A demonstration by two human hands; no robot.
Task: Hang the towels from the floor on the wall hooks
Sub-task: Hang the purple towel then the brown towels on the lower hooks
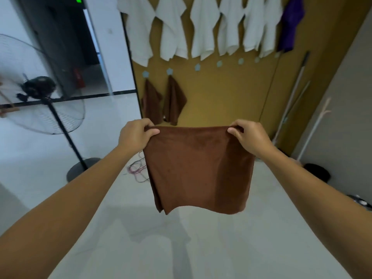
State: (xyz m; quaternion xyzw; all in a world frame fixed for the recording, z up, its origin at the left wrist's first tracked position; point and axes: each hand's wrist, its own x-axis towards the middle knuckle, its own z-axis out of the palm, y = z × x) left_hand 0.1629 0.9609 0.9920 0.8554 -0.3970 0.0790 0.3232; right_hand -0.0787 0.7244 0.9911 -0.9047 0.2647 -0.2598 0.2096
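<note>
Head view: a pale grey floor [191, 248] is shown running up to a mustard wall panel [231, 101]. Across the top of the panel, a row of white towels [203, 27] is hung side by side. A standing fan [38, 85] is seen at the left, well apart from the panel, on a black pole and round base.

In the middle of the frame a brown towel [199, 168] is held up in the air in front of the panel (spread wide and clear of the floor), with its lower edge hanging free. A purple cloth [291, 25] is hung at the right end of the white row. Two smaller brown towels [174, 101] are hung lower down on the panel's left side, just beside each other.

The held towel's top left corner is pinched by the left hand [134, 135], whose grip is clamped on the fabric between thumb and curled fingers. The top right corner is pinched in the same way by the right hand [249, 137], its grip likewise closed on the towel.

Pale blue flower-shaped hooks [198, 67] are seen in a rising line to the right of the two hung brown towels. A tangle of thin cables [137, 170] is left on the floor, partly hidden behind the held towel's left edge.
</note>
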